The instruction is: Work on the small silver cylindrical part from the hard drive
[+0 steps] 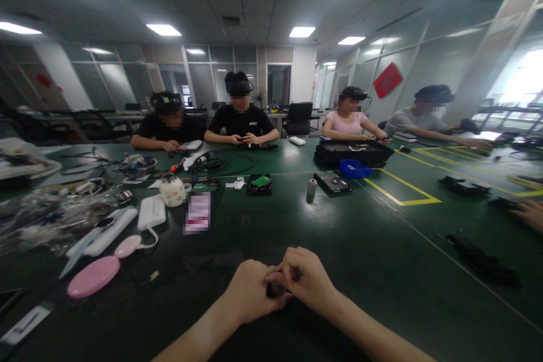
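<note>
Close in front of me, my left hand (pixel 249 291) and my right hand (pixel 309 280) meet above the green table. A small dark object (pixel 275 291) shows between them, with my left fingers and thumb curled round it. My right thumb and index finger pinch together at its upper side. Fingers cover most of the object, so its kind is unclear. Beyond my hands stand a small grey cylinder (pixel 311 187) and a hard drive (pixel 332 182). Another drive with a green circuit board (pixel 260 183) lies to their left.
On the left lie a pink fan-shaped item (pixel 94 277), white power banks (pixel 151 212), a round jar (pixel 172 190) and heaped plastic bags (pixel 55 209). A blue tray (pixel 355 168) and black bin (pixel 354 153) stand at far right. Several people sit opposite; another person's hand (pixel 530 215) is at right.
</note>
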A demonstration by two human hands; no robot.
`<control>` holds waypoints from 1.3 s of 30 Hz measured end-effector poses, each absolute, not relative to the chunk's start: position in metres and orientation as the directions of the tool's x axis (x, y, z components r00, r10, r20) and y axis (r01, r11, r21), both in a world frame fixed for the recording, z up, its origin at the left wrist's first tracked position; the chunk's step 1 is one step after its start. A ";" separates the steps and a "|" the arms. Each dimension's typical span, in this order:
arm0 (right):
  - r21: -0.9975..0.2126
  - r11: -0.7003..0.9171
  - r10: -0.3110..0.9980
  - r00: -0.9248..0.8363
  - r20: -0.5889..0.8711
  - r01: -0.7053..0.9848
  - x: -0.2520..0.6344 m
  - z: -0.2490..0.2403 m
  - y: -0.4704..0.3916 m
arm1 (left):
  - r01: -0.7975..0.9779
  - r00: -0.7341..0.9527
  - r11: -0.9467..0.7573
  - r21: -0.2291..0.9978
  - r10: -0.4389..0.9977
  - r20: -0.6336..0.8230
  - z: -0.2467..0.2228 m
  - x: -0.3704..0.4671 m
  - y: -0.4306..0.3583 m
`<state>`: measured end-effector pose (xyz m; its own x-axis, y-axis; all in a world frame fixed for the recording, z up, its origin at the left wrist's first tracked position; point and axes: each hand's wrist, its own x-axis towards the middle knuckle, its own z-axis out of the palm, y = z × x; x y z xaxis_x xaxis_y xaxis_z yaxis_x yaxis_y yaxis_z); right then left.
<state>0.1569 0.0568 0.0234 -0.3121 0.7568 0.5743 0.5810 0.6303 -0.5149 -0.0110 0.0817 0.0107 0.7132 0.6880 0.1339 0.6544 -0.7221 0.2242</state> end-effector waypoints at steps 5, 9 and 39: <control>-0.539 0.604 0.774 -0.272 0.572 0.587 0.156 0.023 0.058 | 0.637 0.727 -0.735 0.233 0.673 0.133 0.015 -0.010 0.080; -0.566 0.595 0.784 -0.257 0.565 0.570 0.155 0.024 0.058 | 0.633 0.727 -0.734 0.244 0.673 0.139 0.016 -0.011 0.079; -0.866 0.438 0.839 -0.455 0.297 0.242 0.173 0.046 0.055 | 0.701 0.667 -0.659 0.274 0.741 0.074 0.027 -0.011 0.076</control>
